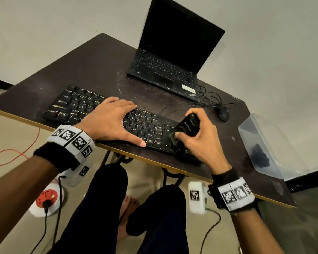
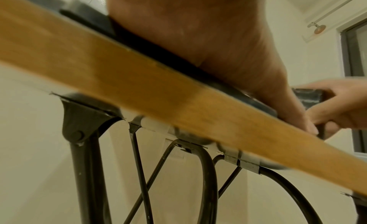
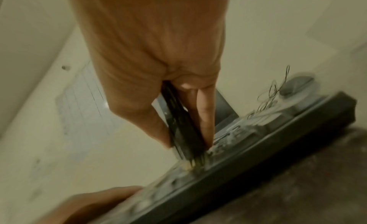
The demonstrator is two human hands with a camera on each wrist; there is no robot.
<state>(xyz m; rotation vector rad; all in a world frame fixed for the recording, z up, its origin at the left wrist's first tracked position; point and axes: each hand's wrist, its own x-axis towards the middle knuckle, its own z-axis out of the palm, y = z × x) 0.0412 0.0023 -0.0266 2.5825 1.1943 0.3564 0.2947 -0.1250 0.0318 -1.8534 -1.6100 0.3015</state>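
A dusty black keyboard lies along the near edge of the dark table. My left hand rests flat on its middle keys with the fingers straight and the thumb at the front edge. My right hand grips a small black brush, tilted, with its bristles down on the keys at the keyboard's right end. The right wrist view shows the brush pinched between thumb and fingers, its tip on the keyboard. The left wrist view shows my left palm above the table's wooden edge.
An open black laptop with a dark screen stands at the back. A wired mouse and its tangled cable lie right of the keyboard. A clear plastic container sits at the table's right edge. My knees are under the table; a red-and-white socket lies on the floor.
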